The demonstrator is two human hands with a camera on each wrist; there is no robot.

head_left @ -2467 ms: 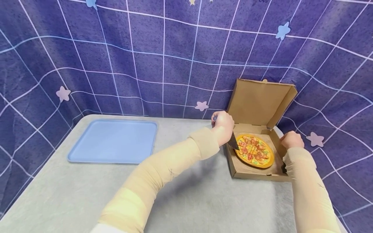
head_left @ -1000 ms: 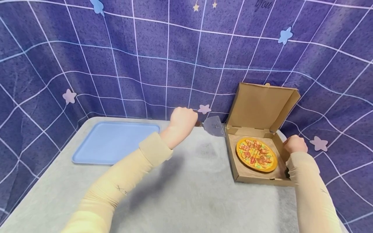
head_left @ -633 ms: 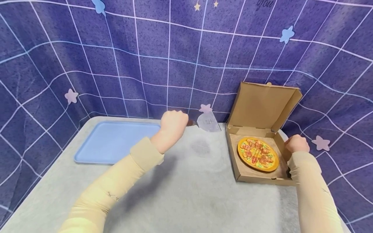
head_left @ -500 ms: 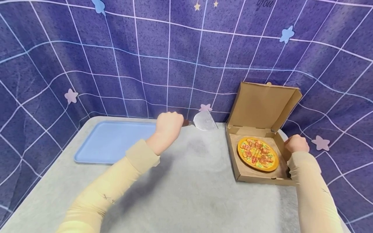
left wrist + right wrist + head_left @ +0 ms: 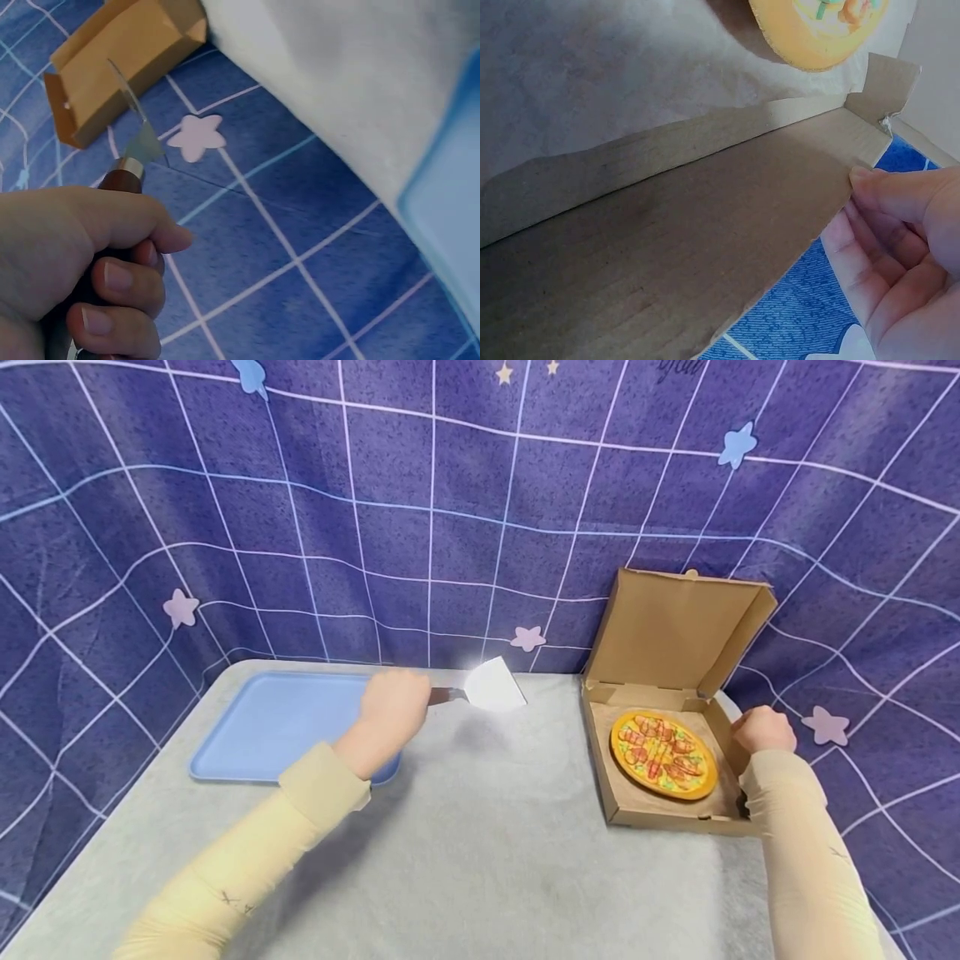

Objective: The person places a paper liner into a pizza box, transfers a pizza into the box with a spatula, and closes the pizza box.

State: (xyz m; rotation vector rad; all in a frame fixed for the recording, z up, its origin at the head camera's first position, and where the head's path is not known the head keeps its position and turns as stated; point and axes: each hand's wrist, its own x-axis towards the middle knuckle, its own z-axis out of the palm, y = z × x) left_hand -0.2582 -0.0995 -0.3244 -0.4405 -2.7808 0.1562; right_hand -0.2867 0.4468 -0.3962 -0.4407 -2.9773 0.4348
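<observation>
My left hand (image 5: 393, 714) grips the dark brown handle of a spatula (image 5: 495, 685), its metal blade pointing right above the table with nothing on it. In the left wrist view, the fingers of my left hand (image 5: 97, 262) curl round the handle (image 5: 121, 180). At the right, my right hand (image 5: 765, 729) is at the side wall of an open cardboard box (image 5: 652, 819). The right wrist view shows my right hand (image 5: 907, 255) pinching the edge of that side flap (image 5: 705, 217). A round pizza (image 5: 663, 755) lies flat in the box on brown paper.
A blue tray (image 5: 270, 727) lies at the left of the grey table (image 5: 480, 843), partly behind my left hand. The box lid (image 5: 675, 631) stands up against a purple curtain (image 5: 390, 510) with star shapes, which hangs behind the table.
My left hand has moved left with the spatula, from beside the pizza to the tray's right edge, and the blade now catches bright light. My right hand has stayed at the box's side.
</observation>
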